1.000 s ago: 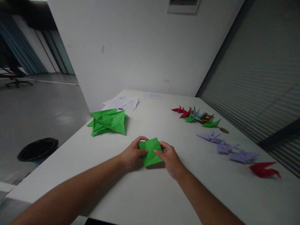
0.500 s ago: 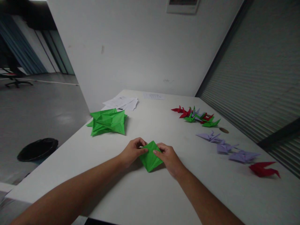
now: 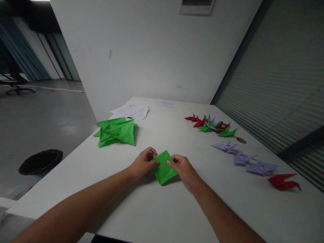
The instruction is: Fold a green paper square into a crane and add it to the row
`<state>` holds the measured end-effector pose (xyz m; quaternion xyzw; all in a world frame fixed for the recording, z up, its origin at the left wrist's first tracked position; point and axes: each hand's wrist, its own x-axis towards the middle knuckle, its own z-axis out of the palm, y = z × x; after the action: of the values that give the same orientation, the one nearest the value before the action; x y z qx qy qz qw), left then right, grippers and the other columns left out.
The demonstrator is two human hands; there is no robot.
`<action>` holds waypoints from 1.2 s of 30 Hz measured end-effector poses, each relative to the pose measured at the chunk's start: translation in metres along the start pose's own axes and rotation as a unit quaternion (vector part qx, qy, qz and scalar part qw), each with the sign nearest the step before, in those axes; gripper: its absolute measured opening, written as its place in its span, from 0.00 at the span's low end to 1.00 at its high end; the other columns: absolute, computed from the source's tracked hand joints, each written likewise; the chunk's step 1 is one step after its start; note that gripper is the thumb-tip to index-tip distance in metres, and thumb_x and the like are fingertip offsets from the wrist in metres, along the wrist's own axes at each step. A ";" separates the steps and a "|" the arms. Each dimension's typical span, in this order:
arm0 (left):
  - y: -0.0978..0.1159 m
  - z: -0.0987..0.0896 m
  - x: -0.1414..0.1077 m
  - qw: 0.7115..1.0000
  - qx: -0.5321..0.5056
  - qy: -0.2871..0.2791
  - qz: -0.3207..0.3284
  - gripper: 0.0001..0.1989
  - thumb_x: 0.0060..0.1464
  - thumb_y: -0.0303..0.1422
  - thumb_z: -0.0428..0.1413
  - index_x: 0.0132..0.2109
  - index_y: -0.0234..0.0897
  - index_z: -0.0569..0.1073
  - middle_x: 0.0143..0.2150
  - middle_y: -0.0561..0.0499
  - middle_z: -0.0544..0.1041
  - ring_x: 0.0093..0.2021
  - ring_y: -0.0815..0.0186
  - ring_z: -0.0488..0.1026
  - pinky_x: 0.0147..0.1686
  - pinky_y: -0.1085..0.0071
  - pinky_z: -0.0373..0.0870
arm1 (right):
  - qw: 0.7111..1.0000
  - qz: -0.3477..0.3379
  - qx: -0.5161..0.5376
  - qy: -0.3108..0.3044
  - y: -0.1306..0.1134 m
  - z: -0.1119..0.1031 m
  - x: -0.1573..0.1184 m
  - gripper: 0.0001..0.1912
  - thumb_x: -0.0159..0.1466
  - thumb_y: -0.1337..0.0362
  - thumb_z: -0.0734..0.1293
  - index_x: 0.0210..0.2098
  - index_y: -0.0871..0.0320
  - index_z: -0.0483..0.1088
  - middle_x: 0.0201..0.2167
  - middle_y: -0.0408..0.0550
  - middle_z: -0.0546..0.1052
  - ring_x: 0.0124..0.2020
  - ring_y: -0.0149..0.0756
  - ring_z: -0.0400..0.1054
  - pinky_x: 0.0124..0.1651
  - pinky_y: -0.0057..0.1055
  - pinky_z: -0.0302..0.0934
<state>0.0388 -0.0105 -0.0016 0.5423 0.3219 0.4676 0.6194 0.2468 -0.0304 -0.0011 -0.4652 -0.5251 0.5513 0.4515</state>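
Observation:
A creased green paper diamond (image 3: 164, 170) is held just above the white table (image 3: 157, 212), one corner toward me. My left hand (image 3: 143, 164) pinches its left side, thumb on top and fingers partly behind the paper. On the right side, my right hand (image 3: 184, 168) grips it the same way, its thumb on the front face. Beyond my left hand lies a stack of folded green papers (image 3: 117, 132). Folded red, green and purple paper birds (image 3: 211, 125) sit in a cluster at the back right.
Purple paper birds (image 3: 262, 168) and a red one (image 3: 283, 182) lie along the right side, near a round brown spot (image 3: 241, 140). White sheets (image 3: 130, 110) rest at the back left. A black-lined bin (image 3: 42, 162) stands on the floor left of the table.
My right hand has shifted slightly right, and its thumb is a little farther from my left thumb. The green diamond remains between both hands, its top corner slightly higher.

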 end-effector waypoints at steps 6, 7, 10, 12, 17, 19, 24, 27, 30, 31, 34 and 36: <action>-0.003 -0.001 0.001 0.999 0.031 0.011 -0.006 0.20 0.46 0.34 0.70 0.40 0.38 0.68 0.30 0.57 0.71 0.31 0.69 0.68 0.31 0.73 0.63 | 1.000 0.005 0.002 -0.003 -0.005 -0.007 -0.001 0.17 0.55 0.52 0.76 0.29 0.58 0.71 0.26 0.41 0.73 0.28 0.32 0.64 0.33 0.30 0.56; -0.004 -0.002 0.001 0.999 0.040 0.018 -0.004 0.19 0.47 0.33 0.70 0.40 0.39 0.67 0.30 0.57 0.71 0.31 0.69 0.68 0.30 0.74 0.62 | 1.000 0.006 0.005 -0.009 -0.007 -0.008 -0.002 0.17 0.54 0.53 0.77 0.29 0.58 0.71 0.27 0.41 0.74 0.29 0.33 0.65 0.34 0.30 0.57; -0.005 -0.003 0.002 0.997 0.063 0.033 0.009 0.17 0.48 0.31 0.68 0.38 0.38 0.67 0.31 0.58 0.69 0.30 0.71 0.67 0.29 0.75 0.61 | 1.000 0.006 0.008 -0.024 -0.012 -0.010 -0.003 0.16 0.53 0.55 0.77 0.32 0.58 0.72 0.28 0.42 0.75 0.31 0.34 0.68 0.37 0.31 0.59; -0.006 -0.005 0.003 0.997 0.071 0.041 0.016 0.16 0.48 0.31 0.67 0.37 0.38 0.66 0.31 0.58 0.68 0.30 0.72 0.67 0.29 0.76 0.61 | 1.000 0.003 0.007 -0.022 -0.013 -0.011 -0.004 0.16 0.53 0.56 0.77 0.32 0.58 0.73 0.28 0.42 0.75 0.31 0.34 0.68 0.37 0.31 0.60; -0.008 -0.008 0.004 0.995 0.083 0.053 0.002 0.16 0.45 0.30 0.67 0.36 0.38 0.66 0.31 0.57 0.70 0.30 0.71 0.68 0.29 0.76 0.63 | 0.999 0.030 -0.020 0.000 -0.010 -0.013 -0.002 0.16 0.53 0.56 0.76 0.32 0.58 0.71 0.24 0.39 0.72 0.26 0.31 0.65 0.29 0.28 0.57; -0.010 -0.009 0.005 0.995 0.086 0.050 -0.012 0.17 0.45 0.30 0.67 0.36 0.38 0.66 0.29 0.58 0.69 0.28 0.71 0.67 0.27 0.76 0.63 | 0.998 0.046 -0.036 0.008 -0.009 -0.015 -0.001 0.16 0.52 0.55 0.76 0.32 0.58 0.71 0.23 0.38 0.71 0.23 0.29 0.62 0.25 0.26 0.52; -0.019 -0.014 0.009 0.993 0.109 0.042 -0.028 0.17 0.42 0.31 0.67 0.35 0.38 0.65 0.26 0.59 0.69 0.25 0.72 0.66 0.26 0.76 0.61 | 0.997 0.025 -0.072 0.024 -0.008 -0.020 0.001 0.15 0.51 0.57 0.76 0.31 0.58 0.71 0.24 0.40 0.74 0.25 0.30 0.65 0.30 0.27 0.55; -0.024 -0.018 0.011 0.987 0.152 0.042 -0.019 0.16 0.42 0.29 0.66 0.34 0.38 0.66 0.27 0.58 0.70 0.27 0.71 0.67 0.27 0.75 0.61 | 0.995 0.018 -0.098 0.027 -0.007 -0.024 0.001 0.13 0.52 0.59 0.74 0.32 0.58 0.70 0.23 0.40 0.74 0.25 0.31 0.66 0.31 0.28 0.57; -0.027 -0.022 0.011 0.976 0.213 0.039 -0.008 0.13 0.42 0.28 0.64 0.34 0.38 0.67 0.28 0.57 0.72 0.28 0.70 0.68 0.28 0.75 0.62 | 0.989 0.013 -0.143 0.029 -0.003 -0.027 0.003 0.10 0.53 0.61 0.72 0.32 0.57 0.70 0.23 0.40 0.73 0.25 0.32 0.67 0.30 0.28 0.57; -0.027 -0.023 0.011 0.970 0.241 0.036 -0.007 0.12 0.43 0.28 0.64 0.34 0.38 0.68 0.28 0.57 0.73 0.29 0.69 0.69 0.29 0.74 0.63 | 0.985 0.011 -0.167 0.031 -0.001 -0.028 0.003 0.09 0.54 0.61 0.71 0.32 0.57 0.70 0.23 0.40 0.73 0.25 0.32 0.67 0.30 0.28 0.57; -0.023 -0.023 0.008 0.942 0.336 0.015 -0.004 0.09 0.46 0.28 0.63 0.35 0.37 0.71 0.29 0.56 0.75 0.30 0.67 0.71 0.30 0.72 0.65 | 0.963 -0.004 -0.266 0.037 0.003 -0.030 0.005 0.05 0.56 0.64 0.70 0.32 0.56 0.70 0.24 0.42 0.75 0.26 0.34 0.68 0.30 0.28 0.57; -0.018 -0.022 0.006 0.921 0.389 -0.004 0.007 0.07 0.47 0.28 0.63 0.35 0.37 0.74 0.32 0.54 0.76 0.32 0.66 0.72 0.32 0.72 0.66 | 0.940 -0.018 -0.338 0.039 0.004 -0.030 0.005 0.03 0.58 0.66 0.69 0.33 0.56 0.71 0.26 0.43 0.77 0.27 0.35 0.70 0.32 0.29 0.58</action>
<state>0.0254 0.0040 -0.0230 0.7446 0.4724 0.3075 0.3577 0.2757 -0.0213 -0.0053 -0.6016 -0.6712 0.3145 0.2977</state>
